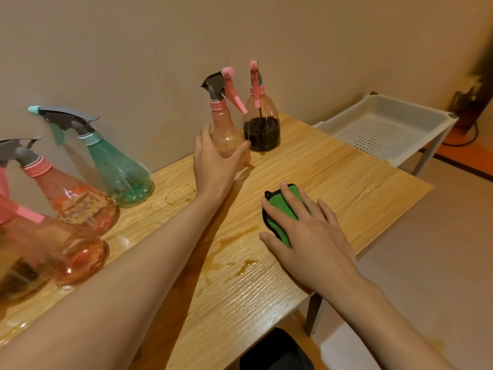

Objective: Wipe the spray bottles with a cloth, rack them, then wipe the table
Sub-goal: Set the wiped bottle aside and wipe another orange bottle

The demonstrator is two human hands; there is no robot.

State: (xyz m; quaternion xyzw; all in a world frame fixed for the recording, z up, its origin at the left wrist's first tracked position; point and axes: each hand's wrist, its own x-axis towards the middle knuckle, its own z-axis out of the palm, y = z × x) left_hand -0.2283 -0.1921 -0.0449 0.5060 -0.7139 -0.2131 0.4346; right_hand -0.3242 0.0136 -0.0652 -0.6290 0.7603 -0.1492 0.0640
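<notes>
My left hand point(216, 158) curls around the lower body of an empty pink spray bottle point(226, 129) standing on the wooden table point(360, 188). Right beside it stands a pink-capped bottle point(261, 121) half full of dark liquid. My right hand point(306, 231) lies flat with straight fingers on a green cloth point(280, 206) with a black edge, which sits on the table. Along the wall to the left stand a teal bottle point(117, 169) and two more pink bottles point(77, 198) point(48, 249). Brown liquid stains point(240, 265) mark the tabletop between my arms.
A white plastic rack tray point(386, 126) with a perforated floor stands past the table's far right end, slightly lower. The beige wall runs right behind the bottles. The table's front edge is close to my right wrist; floor lies beyond it.
</notes>
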